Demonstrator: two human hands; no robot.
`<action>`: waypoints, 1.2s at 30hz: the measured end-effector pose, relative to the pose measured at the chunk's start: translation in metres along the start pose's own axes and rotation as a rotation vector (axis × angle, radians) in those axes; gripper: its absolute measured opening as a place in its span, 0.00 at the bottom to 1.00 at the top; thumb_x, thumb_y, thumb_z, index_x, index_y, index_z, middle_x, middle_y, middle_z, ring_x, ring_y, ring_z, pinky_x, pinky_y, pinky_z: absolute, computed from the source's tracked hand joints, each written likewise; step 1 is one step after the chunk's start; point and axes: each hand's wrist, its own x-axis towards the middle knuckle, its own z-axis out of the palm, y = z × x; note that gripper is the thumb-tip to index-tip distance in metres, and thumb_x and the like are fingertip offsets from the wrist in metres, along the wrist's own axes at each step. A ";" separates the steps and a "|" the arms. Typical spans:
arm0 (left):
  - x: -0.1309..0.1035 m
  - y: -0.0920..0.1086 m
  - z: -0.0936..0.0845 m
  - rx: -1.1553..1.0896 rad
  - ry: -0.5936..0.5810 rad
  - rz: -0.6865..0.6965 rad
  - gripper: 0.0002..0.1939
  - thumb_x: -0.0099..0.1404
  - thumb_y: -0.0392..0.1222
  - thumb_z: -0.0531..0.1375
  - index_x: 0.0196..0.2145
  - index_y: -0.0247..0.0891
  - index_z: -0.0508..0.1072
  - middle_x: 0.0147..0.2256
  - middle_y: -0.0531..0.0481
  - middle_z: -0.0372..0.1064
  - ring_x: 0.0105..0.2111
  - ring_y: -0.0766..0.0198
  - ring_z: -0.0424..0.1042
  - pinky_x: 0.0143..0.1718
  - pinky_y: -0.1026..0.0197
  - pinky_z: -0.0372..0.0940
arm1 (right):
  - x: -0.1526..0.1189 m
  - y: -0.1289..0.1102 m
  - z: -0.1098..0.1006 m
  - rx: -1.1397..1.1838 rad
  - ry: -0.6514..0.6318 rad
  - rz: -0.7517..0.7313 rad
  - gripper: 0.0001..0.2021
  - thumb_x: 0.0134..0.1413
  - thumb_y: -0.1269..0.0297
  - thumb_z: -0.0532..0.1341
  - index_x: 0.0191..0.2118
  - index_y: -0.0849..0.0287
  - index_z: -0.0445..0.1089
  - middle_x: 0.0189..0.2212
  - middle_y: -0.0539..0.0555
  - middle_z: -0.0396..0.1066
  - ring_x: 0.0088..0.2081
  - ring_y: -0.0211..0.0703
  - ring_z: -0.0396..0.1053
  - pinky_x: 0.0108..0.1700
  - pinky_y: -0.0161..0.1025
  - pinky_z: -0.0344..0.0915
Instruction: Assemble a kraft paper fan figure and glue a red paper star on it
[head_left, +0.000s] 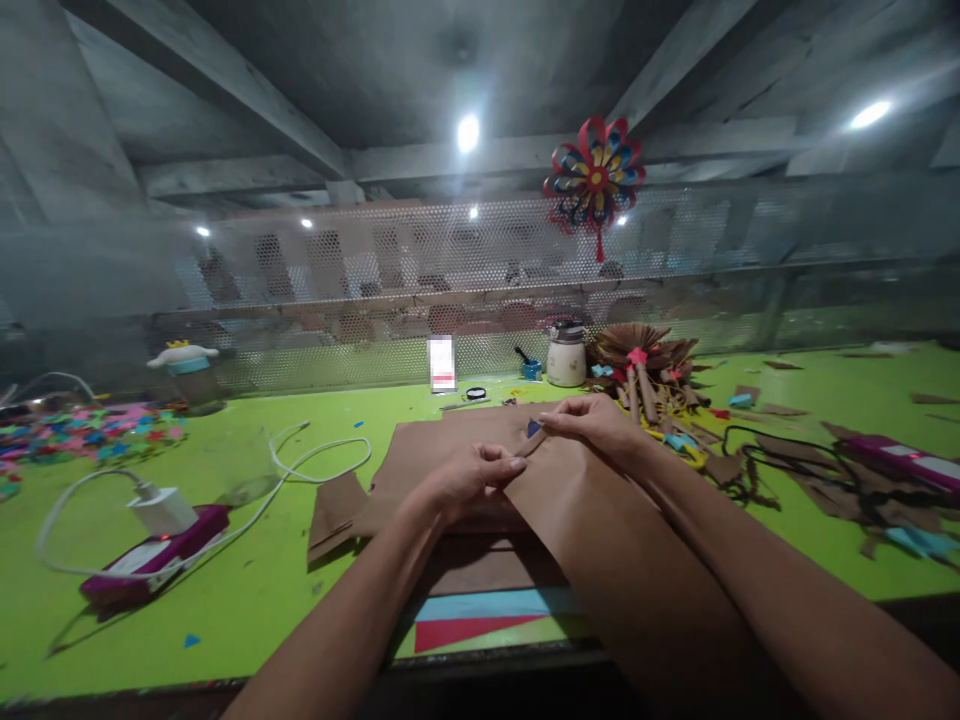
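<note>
A long sheet of brown paper (592, 510) hangs from my fingers over the table's front edge. My left hand (469, 478) pinches the sheet's near corner between thumb and forefinger. On the same end, farther back, my right hand (596, 422) is closed on the edge, which looks folded into a narrow strip between the two hands. A small dark blue piece (534, 428) shows by the right fingertips; whether it is held I cannot tell. Beneath lie more flat brown sheets (420, 450), with light blue paper (480, 605) and red paper (465, 634) at the front.
A purple power strip (202, 525) with a white charger (163, 512) and looping cable sits left. Behind stand a jar (566, 355) and a small blue pot (532, 370). Rolled paper (641, 395), scraps and another power strip (904, 455) lie right. A mesh screen (360, 280) backs the table.
</note>
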 end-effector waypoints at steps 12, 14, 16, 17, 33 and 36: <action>-0.003 0.018 0.005 0.440 0.154 0.274 0.16 0.48 0.49 0.63 0.18 0.34 0.66 0.15 0.55 0.60 0.17 0.72 0.56 0.20 0.66 0.50 | 0.001 -0.003 -0.003 -0.023 0.119 -0.050 0.20 0.35 0.49 0.64 0.17 0.64 0.65 0.14 0.46 0.59 0.18 0.29 0.52 0.21 0.31 0.47; -0.008 0.022 0.006 0.433 0.129 0.301 0.14 0.49 0.48 0.63 0.19 0.34 0.67 0.16 0.55 0.61 0.18 0.72 0.58 0.21 0.66 0.53 | 0.000 -0.005 -0.004 -0.002 0.126 -0.061 0.19 0.35 0.50 0.65 0.18 0.64 0.65 0.15 0.46 0.60 0.18 0.29 0.53 0.21 0.31 0.47; -0.013 0.026 0.005 0.394 0.078 0.297 0.14 0.51 0.48 0.62 0.21 0.34 0.68 0.18 0.54 0.63 0.20 0.71 0.61 0.24 0.65 0.57 | -0.001 -0.007 -0.004 0.023 0.121 -0.071 0.17 0.36 0.52 0.65 0.19 0.64 0.66 0.16 0.47 0.62 0.19 0.30 0.54 0.22 0.31 0.49; -0.016 0.028 0.005 0.377 0.047 0.288 0.13 0.52 0.48 0.61 0.22 0.34 0.68 0.19 0.53 0.64 0.20 0.70 0.62 0.25 0.64 0.58 | -0.001 -0.008 -0.004 0.029 0.118 -0.073 0.17 0.36 0.53 0.65 0.20 0.64 0.67 0.17 0.47 0.63 0.19 0.30 0.55 0.22 0.31 0.50; -0.009 0.023 0.016 0.343 0.124 0.276 0.16 0.50 0.51 0.61 0.25 0.33 0.71 0.18 0.53 0.64 0.19 0.70 0.60 0.21 0.66 0.54 | -0.006 -0.008 0.006 -0.101 0.014 -0.095 0.16 0.38 0.52 0.64 0.25 0.62 0.69 0.21 0.50 0.67 0.22 0.34 0.60 0.25 0.32 0.56; -0.010 0.021 0.017 0.338 0.148 0.288 0.16 0.50 0.51 0.61 0.23 0.33 0.69 0.16 0.54 0.62 0.17 0.70 0.60 0.19 0.67 0.53 | -0.008 -0.009 0.009 -0.121 -0.060 -0.081 0.15 0.37 0.54 0.65 0.26 0.62 0.70 0.22 0.50 0.68 0.23 0.35 0.62 0.26 0.32 0.57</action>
